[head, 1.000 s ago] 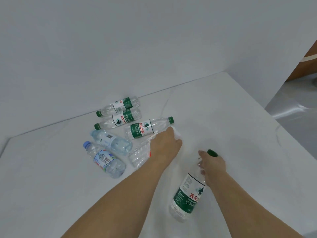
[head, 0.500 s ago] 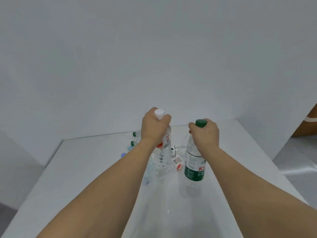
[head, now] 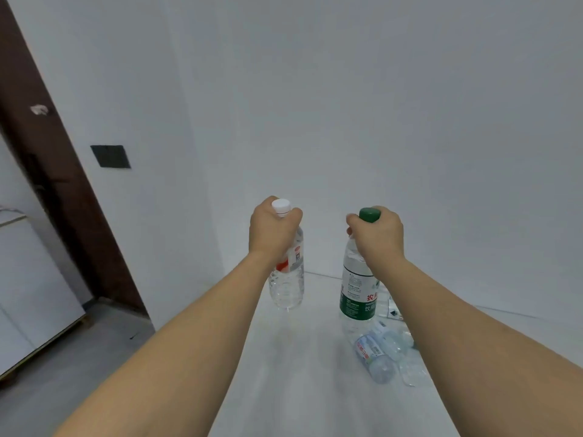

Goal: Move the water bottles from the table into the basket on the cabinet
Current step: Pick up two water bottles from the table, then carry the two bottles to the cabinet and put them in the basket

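Both bottles now hang clear of the table (head: 299,373), where a second ago they lay on it under the hands; view has swung left since then, bringing a dark door frame (head: 47,152) and a white cabinet (head: 28,279) into sight at the left edge.

Left hand (head: 273,230) is clenched round the neck of the white-capped bottle (head: 288,279), red-and-white label, cap poking out above the fist; right hand (head: 378,234) grips the green-capped bottle (head: 358,294) the same way, green label below the wrist. Neck grip lets each bottle dangle upright under its own weight, one per hand, the two well apart so they do not knock together.

Remaining bottles stay on the table beside the right forearm: a blue-labelled bottle (head: 375,354) lying on its side, others partly hidden behind the arm; count cannot be told.

Basket is not in view; whether that left-hand cabinet is its cabinet cannot be told. Judgement: carry phase of one trip, more trips needed; a neck grip risks slipping if the bottles swing.
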Tool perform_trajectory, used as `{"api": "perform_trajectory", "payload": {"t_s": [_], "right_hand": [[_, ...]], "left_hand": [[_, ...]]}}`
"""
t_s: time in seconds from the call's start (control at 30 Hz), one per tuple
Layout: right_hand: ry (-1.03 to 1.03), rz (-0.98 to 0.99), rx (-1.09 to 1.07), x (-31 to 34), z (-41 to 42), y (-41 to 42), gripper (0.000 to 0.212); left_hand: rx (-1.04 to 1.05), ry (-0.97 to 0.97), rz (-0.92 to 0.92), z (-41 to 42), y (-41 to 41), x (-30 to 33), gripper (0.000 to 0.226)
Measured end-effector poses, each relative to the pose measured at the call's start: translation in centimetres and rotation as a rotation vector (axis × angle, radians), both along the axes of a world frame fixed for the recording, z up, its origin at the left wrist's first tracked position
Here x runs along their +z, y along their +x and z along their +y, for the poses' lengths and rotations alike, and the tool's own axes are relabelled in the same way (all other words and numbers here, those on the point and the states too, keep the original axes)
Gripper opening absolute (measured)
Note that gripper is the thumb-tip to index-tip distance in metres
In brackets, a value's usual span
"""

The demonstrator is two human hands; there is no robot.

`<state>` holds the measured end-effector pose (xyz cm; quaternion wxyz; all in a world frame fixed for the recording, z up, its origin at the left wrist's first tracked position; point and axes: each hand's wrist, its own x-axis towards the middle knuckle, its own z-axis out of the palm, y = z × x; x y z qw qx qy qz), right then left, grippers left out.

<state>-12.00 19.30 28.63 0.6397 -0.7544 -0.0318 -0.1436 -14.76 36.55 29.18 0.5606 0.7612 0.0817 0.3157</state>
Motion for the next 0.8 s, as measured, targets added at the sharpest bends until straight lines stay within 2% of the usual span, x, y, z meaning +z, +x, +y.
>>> {"api": "perform_trajectory", "payload": {"t_s": [0.27, 0.47, 0.63, 0.8], "right_hand": [[0.054, -0.049, 0.389, 3.0, 19.7, -5.8, 0.008], [0.084, -0.052, 0.646, 3.7, 31.0, -11.5, 0.011], [0.082, -0.064, 0.757, 4.4, 38.1, -14.1, 0.011], [0.091, -0.063, 0.815, 4.3, 43.7, -14.8, 0.014]], "left_hand": [[0.359, 0.023, -0.039, 17.8, -11.3, 2.4, 0.017], [0.636, 0.009, -0.026, 27.9, -21.0, 3.0, 0.019], [0.759, 0.022, -0.020, 33.2, -25.8, 3.8, 0.015], [0.838, -0.005, -0.030, 37.2, -26.4, 4.0, 0.019]]}}
